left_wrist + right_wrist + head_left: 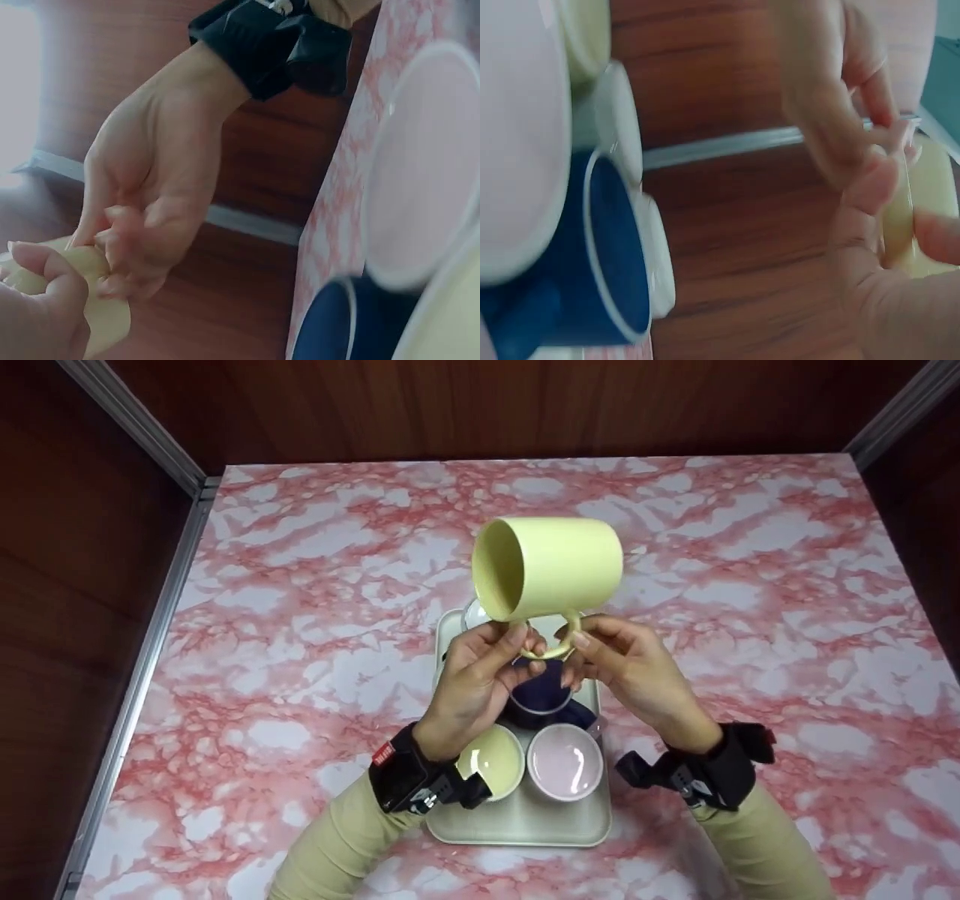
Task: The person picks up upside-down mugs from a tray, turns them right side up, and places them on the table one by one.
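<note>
The yellow mug (pixel 570 566) hangs sideways above the bench (pixel 300 660), toward the far end of the tray (pixel 517 831), its mouth facing left. The left hand (pixel 476 679) and right hand (pixel 637 667) both pinch its handle (pixel 575 630). With the weight beyond their fingertips, I'd keep both pinches firm, any turning slow, and clear of the blue mug (pixel 541 694) beneath.

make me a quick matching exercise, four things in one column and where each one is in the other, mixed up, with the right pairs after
Things
1. yellow mug
2. dark blue mug
3. pink vessel
4. tray

Places
A. resting on the marbled tabletop
B. right beside the yellow vessel in the head view
C. held up sideways by its handle
D. standing on the tray, partly hidden in the head view

Pairs: 1-C, 2-D, 3-B, 4-A
</note>
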Tool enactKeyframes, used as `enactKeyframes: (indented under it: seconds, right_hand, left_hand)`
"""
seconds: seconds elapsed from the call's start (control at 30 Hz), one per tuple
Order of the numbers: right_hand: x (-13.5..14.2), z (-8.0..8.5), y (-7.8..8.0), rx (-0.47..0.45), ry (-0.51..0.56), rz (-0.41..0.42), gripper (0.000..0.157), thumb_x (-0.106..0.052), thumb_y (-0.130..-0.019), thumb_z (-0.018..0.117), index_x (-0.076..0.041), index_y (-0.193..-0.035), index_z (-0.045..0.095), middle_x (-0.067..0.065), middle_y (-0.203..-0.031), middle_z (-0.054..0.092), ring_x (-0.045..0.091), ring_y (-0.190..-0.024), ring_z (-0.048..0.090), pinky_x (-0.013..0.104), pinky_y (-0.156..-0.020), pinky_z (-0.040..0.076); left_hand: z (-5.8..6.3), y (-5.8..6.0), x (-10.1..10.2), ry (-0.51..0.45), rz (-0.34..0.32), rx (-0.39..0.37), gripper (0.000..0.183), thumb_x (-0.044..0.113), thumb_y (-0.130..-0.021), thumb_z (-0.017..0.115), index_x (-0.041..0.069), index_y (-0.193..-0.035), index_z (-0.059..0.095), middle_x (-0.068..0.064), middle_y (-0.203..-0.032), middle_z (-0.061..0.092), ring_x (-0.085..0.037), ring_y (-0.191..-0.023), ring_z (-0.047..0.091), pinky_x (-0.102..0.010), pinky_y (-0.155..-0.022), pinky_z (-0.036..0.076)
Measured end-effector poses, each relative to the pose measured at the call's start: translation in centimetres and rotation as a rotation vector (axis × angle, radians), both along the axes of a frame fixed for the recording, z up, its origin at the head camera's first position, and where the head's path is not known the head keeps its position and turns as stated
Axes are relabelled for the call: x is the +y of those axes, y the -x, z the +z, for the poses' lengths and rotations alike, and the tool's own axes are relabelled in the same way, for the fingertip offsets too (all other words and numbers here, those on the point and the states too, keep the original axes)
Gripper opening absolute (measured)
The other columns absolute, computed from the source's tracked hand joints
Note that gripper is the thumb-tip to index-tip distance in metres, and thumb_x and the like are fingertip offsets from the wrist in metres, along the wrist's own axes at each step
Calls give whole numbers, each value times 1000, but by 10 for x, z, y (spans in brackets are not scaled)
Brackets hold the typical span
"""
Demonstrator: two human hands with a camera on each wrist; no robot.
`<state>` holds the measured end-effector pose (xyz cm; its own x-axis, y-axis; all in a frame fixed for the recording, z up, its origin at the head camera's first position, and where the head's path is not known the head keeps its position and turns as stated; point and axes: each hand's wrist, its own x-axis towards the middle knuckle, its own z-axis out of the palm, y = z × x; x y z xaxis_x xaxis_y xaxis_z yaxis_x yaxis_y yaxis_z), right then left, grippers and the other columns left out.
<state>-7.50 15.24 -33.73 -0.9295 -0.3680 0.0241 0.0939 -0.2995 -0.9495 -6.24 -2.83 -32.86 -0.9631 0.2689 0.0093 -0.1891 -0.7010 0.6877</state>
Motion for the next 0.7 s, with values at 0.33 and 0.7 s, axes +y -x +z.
enactKeyframes:
  seconds: [0.33,0.7]
  right_hand:
    - [64,-29,16,65,-240,-315,30,-17,-92,55,11,-102,58,16,-86,63,23,-76,61,29,-71,51]
    - [161,-158,48,134,-709,-395,38,-38,-92,50,-10,-117,57,10,-99,60,18,-92,56,26,-77,43]
  left_hand:
    - [-12,23,-58,123,280,74,7,5,-87,58,1,-83,61,-7,-77,57,-14,-69,54,-21,-61,47]
    - [-78,62,-101,483,545,-106,20,-1,-91,51,-21,-89,54,-7,-67,52,-10,-57,46,-18,-49,38]
